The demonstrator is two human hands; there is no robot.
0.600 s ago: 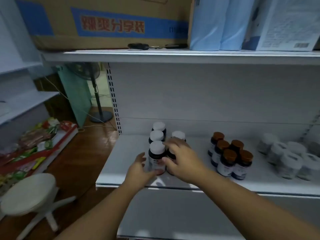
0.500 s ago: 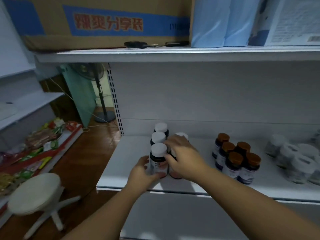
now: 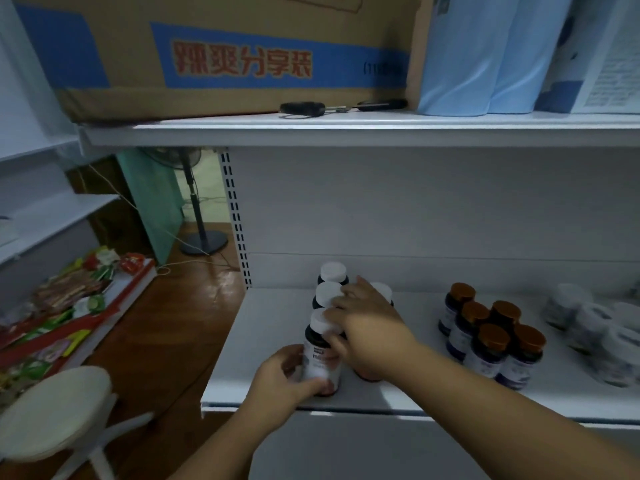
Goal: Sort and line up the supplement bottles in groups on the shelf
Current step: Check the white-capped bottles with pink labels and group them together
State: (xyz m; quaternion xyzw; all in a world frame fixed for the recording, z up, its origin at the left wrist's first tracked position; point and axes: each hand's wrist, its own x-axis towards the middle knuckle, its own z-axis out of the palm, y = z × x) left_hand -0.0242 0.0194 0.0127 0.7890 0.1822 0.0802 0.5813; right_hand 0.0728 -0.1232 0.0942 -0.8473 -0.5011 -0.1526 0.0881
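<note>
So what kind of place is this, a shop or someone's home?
Probably a small shop or its stockroom: white metal retail shelving, supplement bottles lined up in groups, and a printed shipping carton stored above.

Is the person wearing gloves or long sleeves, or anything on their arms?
No gloves. The left hand and the right hand are both bare, and both forearms are bare as far as the picture shows. No sleeves, watch, rings or bracelets can be seen.

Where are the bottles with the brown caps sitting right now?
In the head view, the dark bottles with brown caps stand clustered on the white lower shelf, between the white-capped bottles on their left and pale jars on their right.
</note>
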